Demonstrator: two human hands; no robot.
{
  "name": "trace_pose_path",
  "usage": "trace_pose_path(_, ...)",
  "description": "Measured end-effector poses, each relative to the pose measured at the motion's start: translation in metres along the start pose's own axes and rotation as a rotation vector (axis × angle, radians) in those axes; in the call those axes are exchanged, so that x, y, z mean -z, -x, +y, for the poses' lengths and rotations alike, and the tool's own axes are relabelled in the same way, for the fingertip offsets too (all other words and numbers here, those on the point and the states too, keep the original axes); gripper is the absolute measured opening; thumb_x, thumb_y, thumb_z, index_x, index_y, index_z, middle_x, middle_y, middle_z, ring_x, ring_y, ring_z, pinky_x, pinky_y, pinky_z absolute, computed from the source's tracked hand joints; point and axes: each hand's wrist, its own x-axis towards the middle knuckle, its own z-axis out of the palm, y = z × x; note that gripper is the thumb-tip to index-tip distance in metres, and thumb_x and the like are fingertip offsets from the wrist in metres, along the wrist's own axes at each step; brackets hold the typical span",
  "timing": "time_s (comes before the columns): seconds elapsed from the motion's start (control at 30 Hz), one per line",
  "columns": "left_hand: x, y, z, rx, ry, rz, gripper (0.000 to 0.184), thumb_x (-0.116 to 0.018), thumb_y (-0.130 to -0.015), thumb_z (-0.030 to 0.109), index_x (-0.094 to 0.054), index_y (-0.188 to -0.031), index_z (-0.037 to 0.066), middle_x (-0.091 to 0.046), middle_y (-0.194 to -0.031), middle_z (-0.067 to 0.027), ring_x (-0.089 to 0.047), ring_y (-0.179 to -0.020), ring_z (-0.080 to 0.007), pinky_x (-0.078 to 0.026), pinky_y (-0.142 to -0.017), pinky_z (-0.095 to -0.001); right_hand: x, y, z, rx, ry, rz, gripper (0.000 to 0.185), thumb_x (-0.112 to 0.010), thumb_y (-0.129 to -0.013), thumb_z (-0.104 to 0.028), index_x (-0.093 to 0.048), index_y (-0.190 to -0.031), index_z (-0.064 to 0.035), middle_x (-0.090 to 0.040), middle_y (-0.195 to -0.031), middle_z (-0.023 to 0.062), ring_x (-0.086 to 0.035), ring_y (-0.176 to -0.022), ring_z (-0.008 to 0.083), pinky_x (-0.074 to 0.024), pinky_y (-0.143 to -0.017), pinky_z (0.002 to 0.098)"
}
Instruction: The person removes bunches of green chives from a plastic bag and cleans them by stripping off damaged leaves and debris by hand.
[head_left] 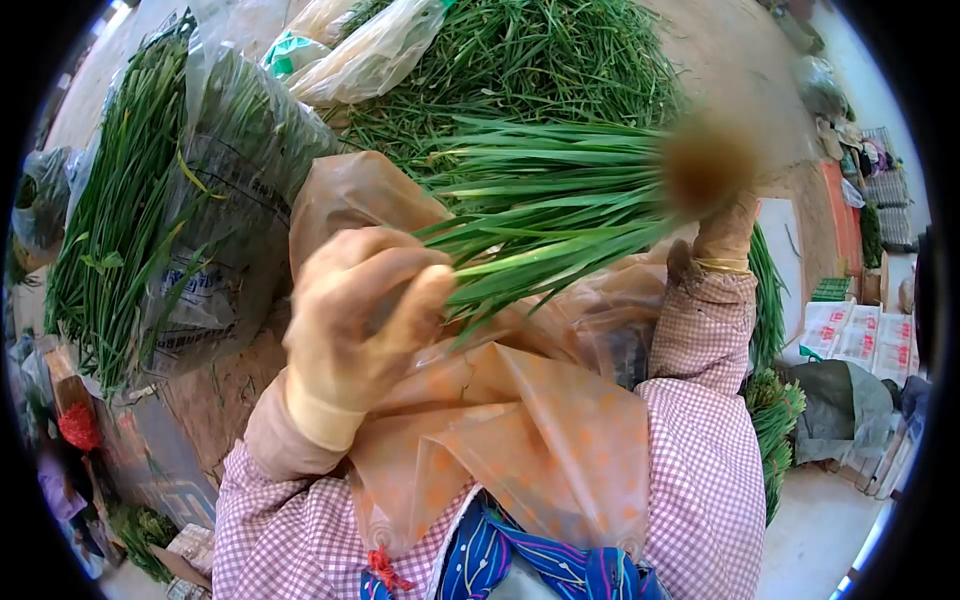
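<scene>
A bunch of long, flat-leaved green chives (pixel 560 185) lies across the view above my lap, tips toward the left. My right hand (pixel 724 226) grips it at the base end; a round brown blur covers most of that hand and the stem ends. My left hand (pixel 365 310), in a pale glove, is curled at the leaf tips, thumb and forefinger close together beside a yellowish-green leaf. Whether that leaf is between them I cannot tell. An orange-brown plastic apron (pixel 520 430) spreads beneath both hands.
A large heap of loose green leaves (pixel 540 60) lies ahead on the floor. Left of me stands a clear plastic bag (pixel 225 200) beside long upright greens (pixel 115 210). Crumpled plastic (pixel 380 60) lies ahead. Bundled greens (pixel 775 425) and a dark grey cover (pixel 840 405) are at right.
</scene>
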Motion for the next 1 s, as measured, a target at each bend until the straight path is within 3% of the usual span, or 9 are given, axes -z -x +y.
trace_pose_path(0.17,-0.028,-0.001,-0.006,0.051,-0.088,-0.153,0.02,-0.07,-0.08,0.017,-0.066,-0.092,0.001,-0.065,-0.086,-0.0127,-0.062,-0.081,-0.0287,-0.048,-0.074,-0.0356,0.027,-0.016,0.016,-0.011,-0.101,-0.061,0.02,-0.066,-0.087,-0.016,-0.062,-0.102,-0.0034,-0.066,-0.095,0.0092,-0.063,-0.092,0.0217,-0.053,-0.085,0.0343)
trace_pose_path(0.33,-0.04,0.001,-0.01,0.141,0.092,-0.288,0.021,-0.07,-0.081,0.019,-0.066,-0.093,0.001,-0.064,-0.086,-0.0118,-0.062,-0.081,-0.026,-0.048,-0.074,-0.034,0.028,-0.013,0.024,0.052,-0.049,-0.168,0.026,-0.067,-0.086,-0.015,-0.058,-0.107,-0.0027,-0.064,-0.094,0.0079,-0.063,-0.091,0.0212,-0.053,-0.083,0.0344)
trace_pose_path(0.4,-0.042,-0.001,-0.008,0.192,0.127,-0.319,0.022,-0.07,-0.082,0.02,-0.067,-0.093,0.001,-0.065,-0.087,-0.0114,-0.063,-0.081,-0.0236,-0.049,-0.073,-0.0326,0.01,0.004,0.024,0.059,-0.039,-0.055,0.03,-0.065,-0.086,-0.015,-0.056,-0.111,-0.0029,-0.063,-0.095,0.0077,-0.062,-0.092,0.0213,-0.0527,-0.084,0.0348)
trace_pose_path(0.5,-0.045,-0.008,-0.004,0.407,0.283,-0.384,0.025,-0.069,-0.079,0.023,-0.068,-0.092,0.002,-0.065,-0.086,-0.0153,-0.062,-0.082,-0.0319,-0.05,-0.075,-0.0378,0.001,0.011,0.03,0.043,-0.077,-0.047,0.032,-0.064,-0.087,-0.015,-0.053,-0.115,-0.0034,-0.062,-0.095,0.0069,-0.062,-0.093,0.0216,-0.0521,-0.084,0.0354)
trace_pose_path(0.7,-0.054,-0.016,-0.001,0.475,0.261,-0.327,0.025,-0.066,-0.082,0.021,-0.069,-0.099,0.003,-0.065,-0.084,-0.0154,-0.063,-0.081,-0.0298,-0.05,-0.073,-0.0345,-0.015,0.017,0.027,0.168,-0.051,-0.049,0.034,-0.064,-0.085,-0.01,-0.051,-0.116,-0.005,-0.062,-0.092,0.0078,-0.062,-0.087,0.0219,-0.0527,-0.079,0.0347)
trace_pose_path(0.77,-0.055,-0.018,-0.008,0.195,0.228,-0.113,0.021,-0.063,-0.085,0.015,-0.068,-0.102,0.003,-0.066,-0.086,-0.0149,-0.063,-0.082,-0.0272,-0.05,-0.075,-0.0318,-0.023,0.023,0.026,0.219,-0.044,-0.05,0.034,-0.064,-0.085,-0.008,-0.051,-0.116,-0.0056,-0.062,-0.091,0.0085,-0.063,-0.085,0.022,-0.0532,-0.076,0.0342)
trace_pose_path(0.83,-0.054,-0.022,-0.006,0.157,0.208,-0.101,0.02,-0.061,-0.087,0.01,-0.068,-0.104,0.003,-0.066,-0.085,-0.0128,-0.063,-0.08,-0.0233,-0.049,-0.075,-0.0303,-0.03,0.028,0.027,0.257,-0.031,-0.054,0.035,-0.065,-0.084,-0.006,-0.051,-0.116,-0.0063,-0.062,-0.09,0.0092,-0.064,-0.082,0.0221,-0.0537,-0.073,0.0337)
trace_pose_path(0.9,-0.06,-0.025,-0.005,0.007,0.461,0.126,0.021,-0.061,-0.088,0.012,-0.067,-0.105,0.001,-0.067,-0.086,-0.0105,-0.061,-0.076,-0.0188,-0.047,-0.071,-0.0298,-0.036,0.037,0.029,0.283,-0.01,-0.064,0.036,-0.065,-0.084,-0.004,-0.05,-0.116,-0.0069,-0.063,-0.089,0.0099,-0.064,-0.079,0.0221,-0.0542,-0.07,0.0332)
trace_pose_path(1.0,-0.044,-0.032,0.004,0.217,0.77,0.012,0.025,-0.055,-0.094,0.019,-0.066,-0.108,0.002,-0.067,-0.099,-0.0108,-0.061,-0.075,-0.0138,-0.046,-0.066,-0.0247,-0.049,0.05,0.031,0.305,0.045,-0.105,0.037,-0.065,-0.083,-0.003,-0.05,-0.116,-0.0071,-0.064,-0.086,0.0107,-0.065,-0.075,0.0216,-0.0545,-0.066,0.0324)
